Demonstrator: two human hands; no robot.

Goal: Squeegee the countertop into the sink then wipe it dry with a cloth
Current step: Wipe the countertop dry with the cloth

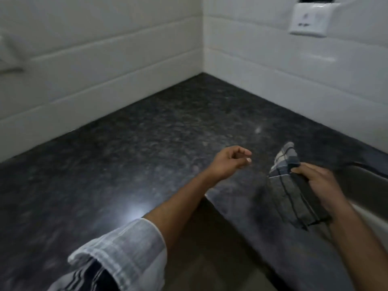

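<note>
A dark speckled stone countertop (147, 143) fills an inner corner between white tiled walls. My right hand (319, 183) grips a folded grey checked cloth (289, 185), which hangs just above the counter near its front edge. Left of the cloth, my left hand (233, 160) hovers over the counter with fingers loosely curled and nothing in it. The sink (369, 185) shows as a pale basin at the right edge, partly behind my right hand. No squeegee is in view.
A white wall socket (308, 19) sits high on the right wall. White tiles (105, 66) line both walls down to the counter. The counter's front edge (212, 204) runs diagonally between my arms, with brown floor below it.
</note>
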